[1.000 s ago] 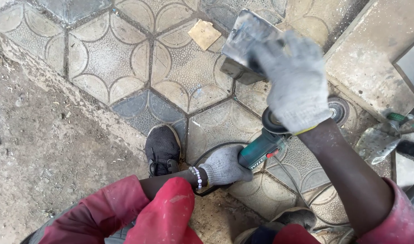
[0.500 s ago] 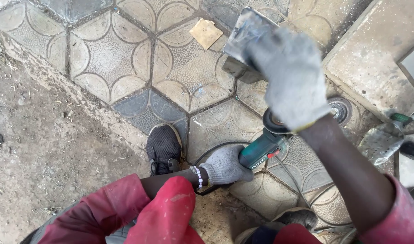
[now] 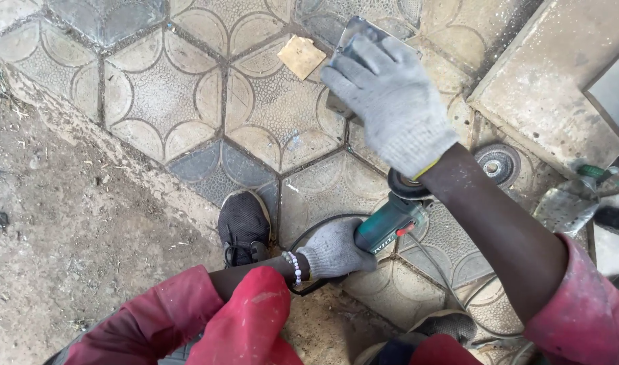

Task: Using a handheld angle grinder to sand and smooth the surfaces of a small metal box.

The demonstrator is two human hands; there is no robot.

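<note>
Left hand [image 3: 336,249], gloved, fingers wrapped tight around the green angle grinder [image 3: 390,220] body, low over the patterned paving tiles [image 3: 154,101]. Right hand [image 3: 390,101], gloved, clamped on a grey metal piece [image 3: 363,34] held above the tiles, just beyond the grinder's disc.

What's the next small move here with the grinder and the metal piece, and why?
Probably lower the metal piece onto the paving and steady it before bringing the grinder over. The right hand holds it raised and tilted above the tiles, while the left hand grips the angle grinder low, its disc under the right forearm, close to bare skin.
</note>
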